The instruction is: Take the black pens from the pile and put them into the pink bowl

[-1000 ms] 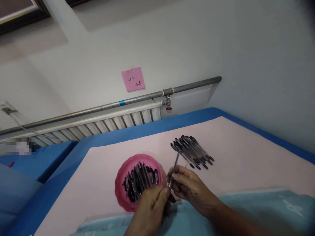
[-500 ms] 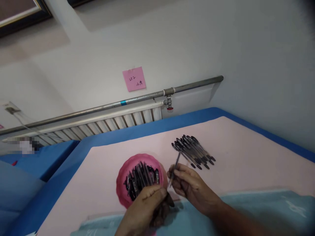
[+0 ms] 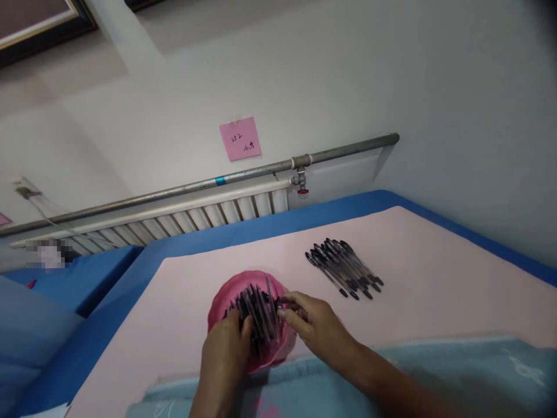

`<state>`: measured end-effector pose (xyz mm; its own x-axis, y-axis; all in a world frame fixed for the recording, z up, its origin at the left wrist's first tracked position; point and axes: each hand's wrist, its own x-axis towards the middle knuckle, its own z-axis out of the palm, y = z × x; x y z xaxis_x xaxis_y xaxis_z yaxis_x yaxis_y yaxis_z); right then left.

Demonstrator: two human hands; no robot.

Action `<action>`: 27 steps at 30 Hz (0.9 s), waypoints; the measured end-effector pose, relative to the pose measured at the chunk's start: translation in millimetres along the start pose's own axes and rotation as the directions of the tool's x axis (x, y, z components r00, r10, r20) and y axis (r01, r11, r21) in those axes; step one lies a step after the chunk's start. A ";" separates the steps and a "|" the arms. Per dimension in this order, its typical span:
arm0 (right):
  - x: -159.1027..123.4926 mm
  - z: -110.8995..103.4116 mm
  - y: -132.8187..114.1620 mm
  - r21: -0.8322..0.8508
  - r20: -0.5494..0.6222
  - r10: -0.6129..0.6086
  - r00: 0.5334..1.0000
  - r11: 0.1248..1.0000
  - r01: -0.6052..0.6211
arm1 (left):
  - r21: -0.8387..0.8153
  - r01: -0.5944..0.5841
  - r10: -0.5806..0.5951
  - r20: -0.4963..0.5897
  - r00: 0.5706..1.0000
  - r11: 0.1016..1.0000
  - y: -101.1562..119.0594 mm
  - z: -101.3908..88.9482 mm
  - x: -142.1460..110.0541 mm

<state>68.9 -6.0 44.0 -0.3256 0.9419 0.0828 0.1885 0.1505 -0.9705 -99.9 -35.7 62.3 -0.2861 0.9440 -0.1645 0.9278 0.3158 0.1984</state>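
Observation:
A pink bowl [image 3: 220,299] full of dark pen parts [image 3: 256,316] sits on the pink mat near me. My left hand [image 3: 224,357] reaches into the bowl from the near side, with thumb and fingers curled among the parts. What it grips is hidden. My right hand [image 3: 313,325] is at the bowl's right rim. Its fingertips pinch a thin pen [image 3: 268,293] that stands slanted over the bowl. A pile of assembled black-capped pens [image 3: 343,267] lies on the mat to the right, apart from both hands.
The pink mat [image 3: 435,273] covers a blue table [image 3: 278,223] against a white wall. A light blue cloth [image 3: 456,371] lies along the near edge. Behind the table are a radiator [image 3: 195,217], a metal pipe [image 3: 348,150] and a pink note [image 3: 240,138].
My right hand moved left from beside the pen pile to the bowl, carrying the pen. My left hand moved forward into the bowl among the parts.

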 end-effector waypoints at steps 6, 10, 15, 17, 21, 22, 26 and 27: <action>-2.8 -25.3 26.2 -0.463 -0.065 -0.098 0.993 0.885 0.057 | 0.092 0.030 -0.031 0.014 0.999 0.995 1.5 1.2 -1.0; 3.5 -53.5 40.2 -0.792 -0.117 -0.208 0.971 0.610 0.035 | 0.094 0.025 -0.026 0.008 1.000 0.995 -3.6 3.0 0.9; 12.1 -76.1 49.8 -0.885 -0.202 -0.193 0.960 0.456 -0.094 | 0.085 0.012 -0.013 0.007 1.000 0.996 -3.6 4.6 1.4; 13.2 -78.4 52.4 -0.905 -0.193 -0.185 0.964 0.412 -0.103 | 0.074 0.007 -0.006 -0.007 1.000 0.997 -2.8 2.9 1.2; 12.9 -78.1 53.3 -0.926 -0.162 -0.180 0.970 0.369 -0.086 | 0.049 0.028 -0.026 -0.037 0.999 0.998 -3.8 -2.7 1.0; 12.6 -77.5 52.5 -0.928 -0.158 -0.182 0.971 0.364 -0.083 | 0.047 0.036 -0.034 -0.038 0.999 0.998 -4.3 -3.5 0.9; 10.4 -70.9 47.8 -0.929 -0.129 -0.213 0.968 0.369 -0.042 | -0.012 0.015 -0.015 -0.078 0.997 1.000 -2.5 0.9 0.1; 9.6 -68.3 46.7 -0.926 -0.106 -0.229 0.968 0.377 -0.012 | -0.045 -0.018 0.013 -0.106 0.994 0.999 -0.5 4.1 0.2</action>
<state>137.9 30.6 14.9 -0.2598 0.9087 0.3268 0.9331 0.3234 -0.1573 -99.4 -36.1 58.2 -0.2977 0.9528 -0.0587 0.9211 0.3029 0.2445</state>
